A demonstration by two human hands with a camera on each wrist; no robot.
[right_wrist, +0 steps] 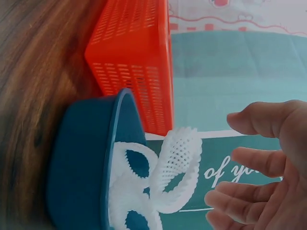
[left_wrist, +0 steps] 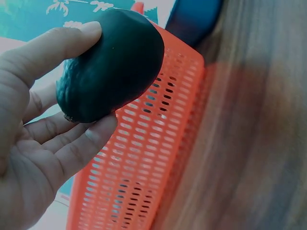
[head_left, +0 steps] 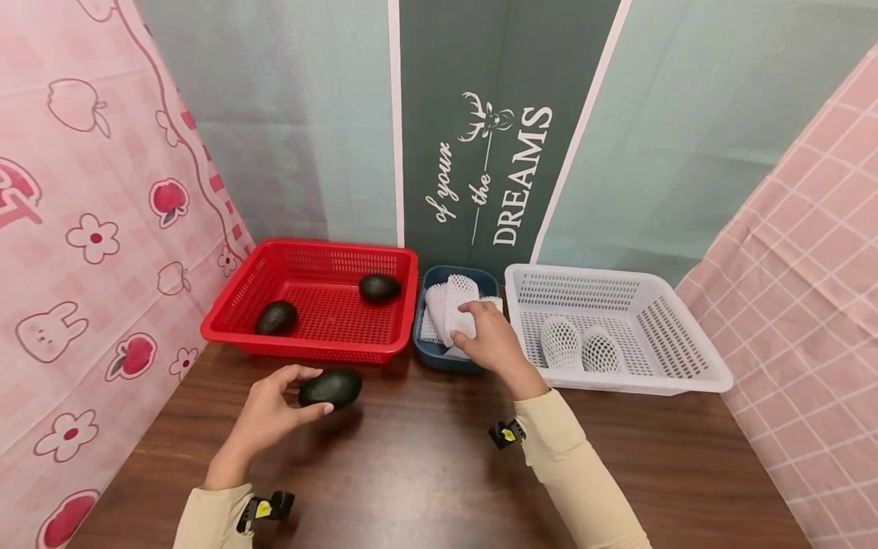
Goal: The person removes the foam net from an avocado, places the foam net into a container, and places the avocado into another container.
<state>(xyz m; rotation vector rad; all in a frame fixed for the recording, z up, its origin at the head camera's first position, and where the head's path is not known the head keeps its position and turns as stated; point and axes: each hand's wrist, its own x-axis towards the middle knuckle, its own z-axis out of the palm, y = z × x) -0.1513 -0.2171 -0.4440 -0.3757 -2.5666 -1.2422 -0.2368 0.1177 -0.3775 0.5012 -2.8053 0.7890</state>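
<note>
My left hand pinches a dark green avocado between thumb and fingers, above the table in front of the red basket. The left wrist view shows that avocado close up, its skin smooth and dark. Over the small blue bin is my right hand, its thumb and fingers apart. White foam net sleeves fill the bin. In the right wrist view, one foam sleeve stands up past the rim, with a gap between it and my fingers.
Two avocados, one at left and one at right, lie in the red basket. A white basket on the right holds two net-wrapped avocados. Patterned cloths stand behind and beside the wooden table.
</note>
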